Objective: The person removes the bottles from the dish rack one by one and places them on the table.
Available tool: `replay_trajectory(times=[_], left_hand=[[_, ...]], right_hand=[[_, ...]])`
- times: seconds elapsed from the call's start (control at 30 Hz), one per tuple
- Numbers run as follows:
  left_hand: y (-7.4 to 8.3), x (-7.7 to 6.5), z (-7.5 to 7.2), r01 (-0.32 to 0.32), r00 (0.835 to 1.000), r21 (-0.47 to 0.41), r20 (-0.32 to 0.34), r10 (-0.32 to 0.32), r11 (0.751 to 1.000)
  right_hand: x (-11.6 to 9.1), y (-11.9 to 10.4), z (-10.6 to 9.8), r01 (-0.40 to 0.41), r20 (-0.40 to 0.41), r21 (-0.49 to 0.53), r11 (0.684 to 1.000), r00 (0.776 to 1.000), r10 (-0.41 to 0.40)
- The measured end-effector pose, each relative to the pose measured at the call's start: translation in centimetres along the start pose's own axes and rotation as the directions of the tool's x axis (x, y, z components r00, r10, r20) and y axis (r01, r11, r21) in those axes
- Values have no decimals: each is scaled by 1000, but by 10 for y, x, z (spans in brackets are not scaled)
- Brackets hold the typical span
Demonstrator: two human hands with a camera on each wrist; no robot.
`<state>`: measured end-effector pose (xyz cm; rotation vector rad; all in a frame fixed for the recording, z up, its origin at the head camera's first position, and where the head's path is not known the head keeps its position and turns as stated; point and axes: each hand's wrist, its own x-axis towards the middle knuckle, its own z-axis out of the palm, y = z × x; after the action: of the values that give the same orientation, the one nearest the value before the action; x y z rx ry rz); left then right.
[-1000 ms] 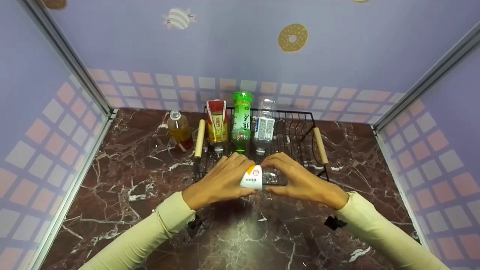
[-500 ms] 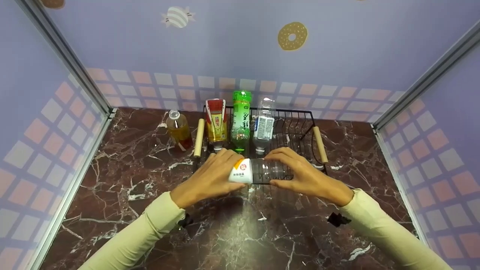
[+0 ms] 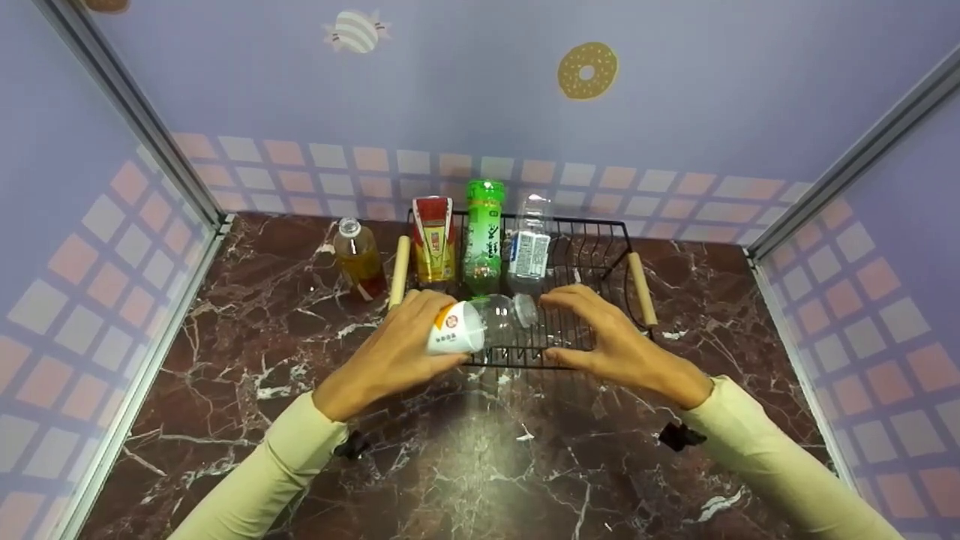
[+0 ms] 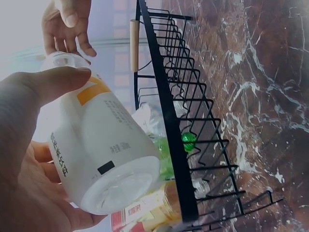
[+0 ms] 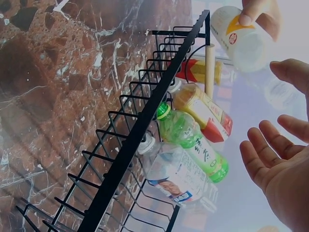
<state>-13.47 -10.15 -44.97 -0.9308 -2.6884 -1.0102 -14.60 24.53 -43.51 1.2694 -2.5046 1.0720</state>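
My left hand (image 3: 397,341) grips a clear plastic bottle (image 3: 457,328) around its white and orange label. The bottle lies nearly sideways above the front of a black wire basket (image 3: 592,225), its neck end pointing right. In the left wrist view its round base faces the camera. Just right of the neck end, my right hand (image 3: 611,345) is held with thumb and fingers spread apart and nothing between them. Inside the basket, a red and yellow bottle (image 3: 433,240), a green bottle (image 3: 484,232) and a clear bottle with a white label (image 3: 529,251) lean side by side, caps down.
A bottle with an amber lower part (image 3: 360,262) stands left of the basket. Wooden handles, one on the left (image 3: 400,274) and one on the right (image 3: 641,289), flank the basket. Patterned walls enclose the dark red marbled counter (image 3: 480,465) at the back and both sides.
My left hand has moved left with the bottle, exposing its clear neck end. My right hand, earlier around the clear part, is now apart from it. The bottles in the basket stayed put.
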Motion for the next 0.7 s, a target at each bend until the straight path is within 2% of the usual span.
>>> replay_trajectory(times=[0.17,0.4,0.7], left_hand=[[-5,-7,-4,26,999,-20,-35,-27,999],[-10,-13,-8,26,996,-61,-86,-31,998],[-17,-23,-7,85,985,-127,-138,-103,988]], right_hand=[[-2,2,0,-17,-4,-9,1000,1000,17],[-5,4,0,-58,1,-6,998,998,58],[-6,6,1,-85,-3,21,996,996,85]])
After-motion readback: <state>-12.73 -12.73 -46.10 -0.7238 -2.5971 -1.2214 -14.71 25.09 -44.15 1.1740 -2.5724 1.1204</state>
